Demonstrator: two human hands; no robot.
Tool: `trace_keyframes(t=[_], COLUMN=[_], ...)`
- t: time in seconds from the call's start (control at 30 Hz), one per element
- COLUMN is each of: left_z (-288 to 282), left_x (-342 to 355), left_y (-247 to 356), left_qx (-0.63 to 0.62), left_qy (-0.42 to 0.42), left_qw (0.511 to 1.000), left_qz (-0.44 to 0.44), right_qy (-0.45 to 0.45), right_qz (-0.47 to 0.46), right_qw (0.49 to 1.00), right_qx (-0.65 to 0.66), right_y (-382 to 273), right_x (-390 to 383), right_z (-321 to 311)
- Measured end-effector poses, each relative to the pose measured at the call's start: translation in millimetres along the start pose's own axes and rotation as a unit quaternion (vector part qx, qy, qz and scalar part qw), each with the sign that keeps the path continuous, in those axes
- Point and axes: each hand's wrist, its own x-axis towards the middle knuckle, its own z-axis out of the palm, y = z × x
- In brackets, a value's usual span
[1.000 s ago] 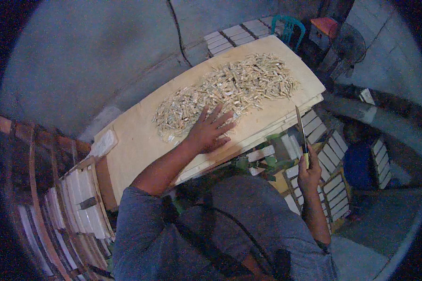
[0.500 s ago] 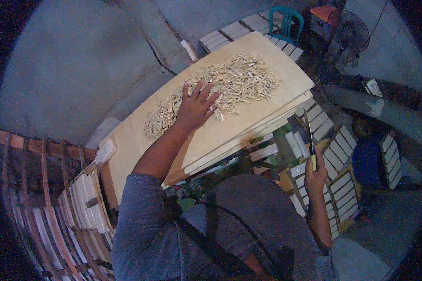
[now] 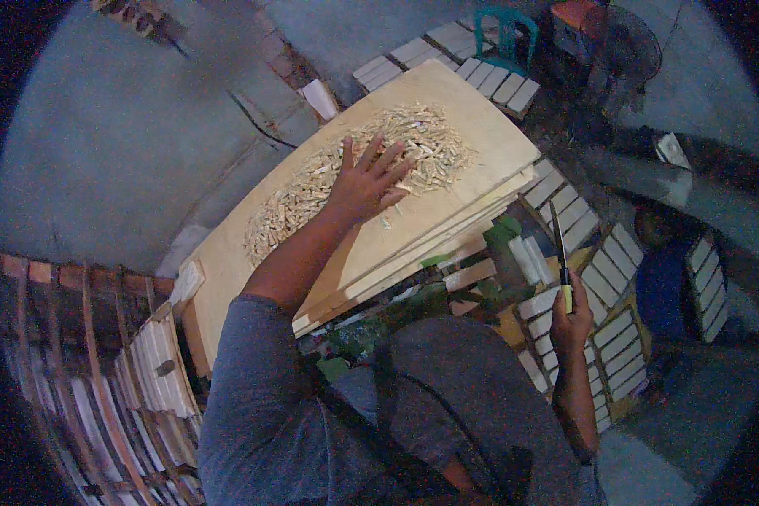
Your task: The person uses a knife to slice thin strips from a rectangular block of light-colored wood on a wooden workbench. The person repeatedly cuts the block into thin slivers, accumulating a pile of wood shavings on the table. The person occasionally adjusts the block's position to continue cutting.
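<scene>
My left hand lies with fingers spread on a heap of small pale pieces; they look like short wood bits, too small to tell for sure. The heap stretches along a broad, light wooden board, which slants up from the left to the far right. Off the board's near right edge, my right hand is closed around the yellow-and-black handle of a knife. The knife's narrow blade points up and away from me. The palm side of my left hand is hidden.
Rows of whitish blocks fill racks at the right, and more blocks stand beyond the board beside a teal chair. A fan is at the far right. Slatted wooden framing rises at the left.
My left hand has slid a little to the right over the heap, fingers still spread. The right hand keeps its hold on the knife, almost unmoved. The whole view has shifted slightly.
</scene>
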Motion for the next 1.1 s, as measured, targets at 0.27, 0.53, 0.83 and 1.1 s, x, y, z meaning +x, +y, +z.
trace_keyframes(t=[0.27,0.53,0.83,1.1], left_z=[8,17,39,1], left_x=[46,78,117,30], left_y=[-1,27,29,10], left_qx=[-0.008,-0.066,-0.046,0.008], left_qy=[-0.065,-0.013,0.015,-0.066], left_qw=[0.997,0.998,0.999,0.998], left_qz=[-0.031,0.016,0.006,-0.017], right_qy=[0.003,0.011,0.036,0.047], right_qz=[0.035,0.031,-0.004,0.002], right_qw=[0.998,0.999,0.999,0.999], right_qx=[0.048,-0.010,-0.034,-0.027], right_y=[15,16,64,15], right_x=[-8,-8,-16,-40], right_z=[-20,-38,-46,-33])
